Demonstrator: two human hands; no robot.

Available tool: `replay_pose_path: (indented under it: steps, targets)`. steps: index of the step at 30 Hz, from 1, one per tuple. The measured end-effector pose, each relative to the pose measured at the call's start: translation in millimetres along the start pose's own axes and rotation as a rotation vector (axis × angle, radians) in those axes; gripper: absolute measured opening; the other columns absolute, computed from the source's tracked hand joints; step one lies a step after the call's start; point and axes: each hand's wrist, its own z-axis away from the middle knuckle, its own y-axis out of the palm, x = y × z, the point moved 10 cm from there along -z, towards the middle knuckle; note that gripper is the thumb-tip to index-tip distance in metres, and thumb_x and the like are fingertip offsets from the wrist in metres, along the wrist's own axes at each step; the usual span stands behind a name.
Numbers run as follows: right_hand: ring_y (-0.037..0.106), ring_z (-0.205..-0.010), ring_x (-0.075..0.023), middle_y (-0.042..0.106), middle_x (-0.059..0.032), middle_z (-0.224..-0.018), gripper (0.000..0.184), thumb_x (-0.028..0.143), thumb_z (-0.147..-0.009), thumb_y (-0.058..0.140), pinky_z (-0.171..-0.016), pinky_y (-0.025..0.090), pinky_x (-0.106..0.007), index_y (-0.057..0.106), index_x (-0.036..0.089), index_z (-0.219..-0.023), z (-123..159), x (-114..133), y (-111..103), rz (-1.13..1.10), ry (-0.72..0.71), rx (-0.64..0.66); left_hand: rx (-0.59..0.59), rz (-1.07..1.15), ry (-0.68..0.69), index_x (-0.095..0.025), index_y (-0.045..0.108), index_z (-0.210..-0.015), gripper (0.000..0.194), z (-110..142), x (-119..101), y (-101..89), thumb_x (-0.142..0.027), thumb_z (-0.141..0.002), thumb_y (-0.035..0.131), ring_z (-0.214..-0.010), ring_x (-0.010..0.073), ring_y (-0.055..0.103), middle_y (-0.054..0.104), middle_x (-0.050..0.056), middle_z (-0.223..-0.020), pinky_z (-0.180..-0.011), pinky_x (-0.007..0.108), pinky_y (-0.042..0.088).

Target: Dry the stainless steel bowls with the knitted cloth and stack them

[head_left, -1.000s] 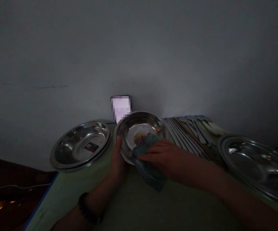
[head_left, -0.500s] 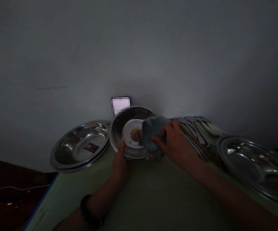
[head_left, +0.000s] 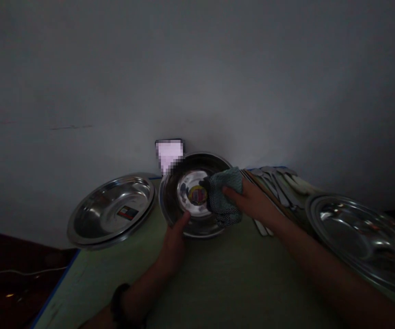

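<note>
A round steel bowl, with a yellow and red sticker on its inner bottom, is tilted toward me in the middle. My left hand grips its lower left rim, thumb over the edge and fingers hidden beneath. In my right hand is a folded grey-green cloth, pressed against the bowl's right side. The thumb lies on the cloth; the other fingers are hidden behind it.
Stacked steel basins stand on the left of the green table. Several pieces of cutlery lie at the back right, beside large oval steel trays. A phone-like object with a blurred screen leans on the wall.
The bowl has come slightly nearer and tilted more toward me, with my left hand on it. My right hand and the cloth have shifted a little to the right.
</note>
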Motion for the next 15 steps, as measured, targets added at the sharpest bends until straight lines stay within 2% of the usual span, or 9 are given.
replay_pose_path:
  steps: [2, 4, 6, 8, 10, 11, 13, 15]
  targets:
    - [0.055, -0.113, -0.0307, 0.063, -0.0141, -0.111, 0.037, 0.038, -0.084, 0.055, -0.095, 0.043, -0.050, 0.059, 0.015, -0.112, 2, 3, -10, 0.166, -0.031, -0.093, -0.046, -0.048, 0.052, -0.023, 0.068, -0.078, 0.018, 3, -9, 4.1, -0.017, -0.062, 0.074, -0.136, 0.0303, 0.036, 0.072, 0.004, -0.107, -0.114, 0.041, 0.028]
    - [0.047, -0.123, -0.0355, 0.053, -0.0204, -0.126, 0.063, 0.039, -0.080, 0.059, -0.098, 0.040, -0.054, 0.042, 0.011, -0.134, 6, 6, -16, 0.259, -0.014, -0.190, -0.084, -0.088, 0.092, -0.023, 0.070, -0.086, 0.023, 6, -14, 5.8, -0.022, -0.063, 0.075, -0.136, 0.0297, 0.038, 0.072, 0.005, -0.109, -0.114, 0.039, 0.027]
    - [0.041, -0.130, -0.0360, 0.043, -0.0239, -0.138, 0.081, 0.036, -0.080, 0.060, -0.101, 0.037, -0.054, 0.021, 0.010, -0.145, 11, 10, -9, 0.247, -0.005, -0.197, -0.096, -0.085, 0.092, -0.024, 0.070, -0.095, 0.030, 6, -13, 4.8, -0.025, -0.065, 0.075, -0.134, 0.0289, 0.040, 0.071, 0.004, -0.111, -0.114, 0.039, 0.028]
    - [0.037, -0.134, -0.0339, 0.038, -0.0230, -0.143, 0.085, 0.033, -0.077, 0.062, -0.105, 0.035, -0.053, 0.016, 0.012, -0.146, 14, 14, 1, 0.172, -0.007, -0.183, -0.095, -0.052, 0.074, -0.026, 0.068, -0.102, 0.034, 5, -7, 1.5, -0.028, -0.069, 0.073, -0.132, 0.0278, 0.043, 0.070, 0.003, -0.113, -0.113, 0.040, 0.030]
    - [0.041, -0.131, -0.0321, 0.043, -0.0201, -0.141, 0.082, 0.031, -0.072, 0.066, -0.105, 0.035, -0.052, 0.025, 0.015, -0.142, 15, 12, 6, 0.048, 0.015, -0.205, -0.082, -0.028, 0.051, -0.026, 0.068, -0.106, 0.035, 3, -1, -1.1, -0.031, -0.072, 0.071, -0.131, 0.0271, 0.046, 0.070, 0.004, -0.113, -0.111, 0.041, 0.032]
    - [0.047, -0.126, -0.0307, 0.050, -0.0178, -0.135, 0.075, 0.030, -0.071, 0.067, -0.103, 0.037, -0.051, 0.033, 0.017, -0.136, 15, 9, 8, -0.027, 0.034, -0.213, -0.072, -0.027, 0.037, -0.026, 0.068, -0.107, 0.035, 2, 2, -1.3, -0.032, -0.073, 0.070, -0.129, 0.0272, 0.047, 0.071, 0.004, -0.112, -0.111, 0.041, 0.033]
    - [0.059, -0.110, -0.0265, 0.062, -0.0121, -0.117, 0.051, 0.029, -0.072, 0.064, -0.096, 0.044, -0.047, 0.048, 0.019, -0.119, 13, 0, 12, -0.156, 0.074, -0.207, -0.054, -0.036, 0.013, -0.024, 0.068, -0.106, 0.035, 1, 5, 0.1, -0.033, -0.073, 0.069, -0.127, 0.0283, 0.050, 0.072, 0.005, -0.109, -0.110, 0.041, 0.034]
    - [0.063, -0.098, -0.0228, 0.067, -0.0090, -0.104, 0.030, 0.027, -0.076, 0.060, -0.089, 0.047, -0.041, 0.054, 0.019, -0.104, 10, -6, 13, -0.219, 0.094, -0.184, -0.047, -0.048, 0.006, -0.024, 0.069, -0.104, 0.035, 1, 4, 2.4, -0.033, -0.070, 0.071, -0.125, 0.0300, 0.051, 0.073, 0.005, -0.106, -0.109, 0.041, 0.036]
